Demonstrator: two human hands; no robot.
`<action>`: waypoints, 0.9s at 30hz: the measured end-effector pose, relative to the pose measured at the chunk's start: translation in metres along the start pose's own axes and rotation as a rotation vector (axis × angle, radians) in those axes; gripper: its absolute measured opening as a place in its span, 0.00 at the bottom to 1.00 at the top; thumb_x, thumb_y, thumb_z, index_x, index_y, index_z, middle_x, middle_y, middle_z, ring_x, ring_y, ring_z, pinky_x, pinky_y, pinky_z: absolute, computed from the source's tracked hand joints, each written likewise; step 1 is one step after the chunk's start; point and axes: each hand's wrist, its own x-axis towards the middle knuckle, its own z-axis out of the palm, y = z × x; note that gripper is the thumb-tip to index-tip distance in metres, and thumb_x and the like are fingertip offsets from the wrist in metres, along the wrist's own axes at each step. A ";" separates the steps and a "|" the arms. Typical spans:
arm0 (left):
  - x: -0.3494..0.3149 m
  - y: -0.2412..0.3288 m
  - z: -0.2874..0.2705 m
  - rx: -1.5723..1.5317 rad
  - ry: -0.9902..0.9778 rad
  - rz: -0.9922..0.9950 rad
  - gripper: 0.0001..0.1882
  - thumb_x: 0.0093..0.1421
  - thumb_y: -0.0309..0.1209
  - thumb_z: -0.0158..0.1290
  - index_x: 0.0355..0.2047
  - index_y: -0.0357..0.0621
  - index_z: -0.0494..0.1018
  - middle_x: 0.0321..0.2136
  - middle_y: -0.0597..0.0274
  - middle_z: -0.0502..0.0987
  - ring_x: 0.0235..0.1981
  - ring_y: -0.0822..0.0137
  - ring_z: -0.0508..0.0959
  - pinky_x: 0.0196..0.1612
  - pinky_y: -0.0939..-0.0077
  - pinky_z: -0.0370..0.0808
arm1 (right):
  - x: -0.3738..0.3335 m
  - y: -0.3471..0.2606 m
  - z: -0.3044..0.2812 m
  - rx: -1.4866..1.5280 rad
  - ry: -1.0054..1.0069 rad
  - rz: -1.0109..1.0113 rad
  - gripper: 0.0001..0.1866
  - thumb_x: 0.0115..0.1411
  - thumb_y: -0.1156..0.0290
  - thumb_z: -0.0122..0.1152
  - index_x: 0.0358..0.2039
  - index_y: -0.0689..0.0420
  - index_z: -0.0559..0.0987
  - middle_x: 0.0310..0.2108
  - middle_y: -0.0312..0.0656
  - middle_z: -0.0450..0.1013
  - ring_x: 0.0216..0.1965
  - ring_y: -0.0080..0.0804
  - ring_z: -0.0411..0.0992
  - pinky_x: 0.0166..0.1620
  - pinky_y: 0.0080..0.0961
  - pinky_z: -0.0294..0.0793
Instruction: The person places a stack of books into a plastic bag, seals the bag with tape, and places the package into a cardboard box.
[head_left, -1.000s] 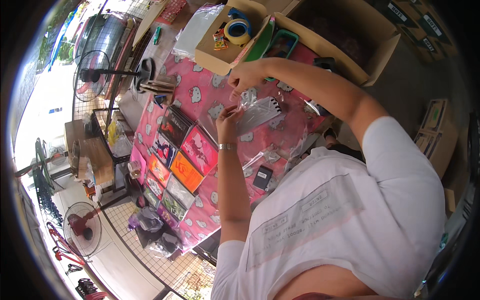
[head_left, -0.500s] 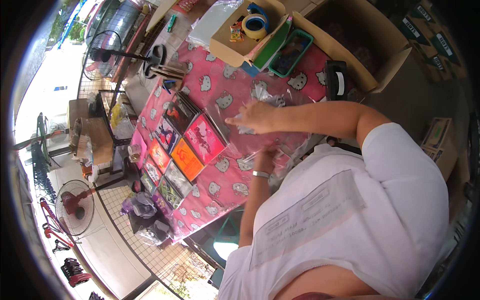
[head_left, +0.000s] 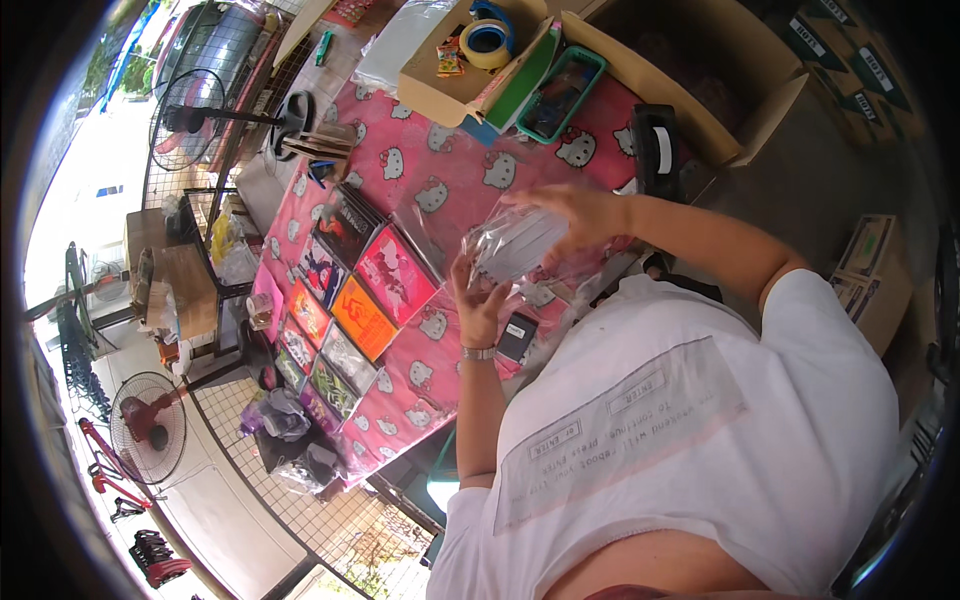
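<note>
A shiny bundle of clear plastic sleeves (head_left: pixel 520 245) is raised above a pink patterned tablecloth, between my two hands. My left hand (head_left: pixel 478 300), with a metal band at the wrist, grips its near left end, thumb and fingers apart around the edge. On the far right side my right hand (head_left: pixel 583 218) holds the same bundle, fingers over its top. Close by my left wrist lies a small dark rectangular item (head_left: pixel 517 336). Flat packets with colourful printed covers, such as a pink one (head_left: pixel 398 276) and an orange one (head_left: pixel 363 318), lie in rows left of my hands.
An open cardboard box (head_left: pixel 430 75) with tape rolls stands at the far side, beside a green basket (head_left: pixel 562 95). A black tape dispenser (head_left: pixel 655 152) and a large carton (head_left: pixel 745 140) are at right. Fans (head_left: pixel 148 428) stand left, beyond the tablecloth (head_left: pixel 405 415).
My right hand has drawn back right and now grips the plastic bundle. My left hand has come up and forward onto its end. The small dark item beside my wrist now shows.
</note>
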 end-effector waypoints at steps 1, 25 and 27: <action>0.005 0.000 -0.009 0.147 -0.025 0.011 0.24 0.51 0.12 0.52 0.50 0.38 0.69 0.50 0.55 0.70 0.54 0.63 0.70 0.54 0.73 0.69 | 0.005 0.000 -0.008 -0.026 -0.076 0.142 0.29 0.50 0.60 0.71 0.50 0.59 0.75 0.50 0.50 0.72 0.54 0.41 0.69 0.55 0.32 0.69; 0.054 -0.031 -0.039 -0.065 -0.233 -0.241 0.45 0.45 0.47 0.68 0.57 0.32 0.64 0.54 0.55 0.70 0.54 0.62 0.71 0.59 0.67 0.65 | 0.031 0.040 -0.040 0.756 -0.438 0.411 0.35 0.51 0.72 0.67 0.60 0.62 0.66 0.58 0.43 0.67 0.55 0.30 0.67 0.57 0.26 0.65; 0.054 -0.031 -0.042 0.032 -0.174 -0.233 0.37 0.47 0.38 0.68 0.53 0.32 0.67 0.51 0.56 0.72 0.50 0.64 0.74 0.54 0.68 0.69 | 0.037 0.035 -0.035 0.539 -0.485 0.405 0.31 0.50 0.72 0.67 0.56 0.61 0.70 0.53 0.43 0.71 0.53 0.29 0.68 0.56 0.26 0.66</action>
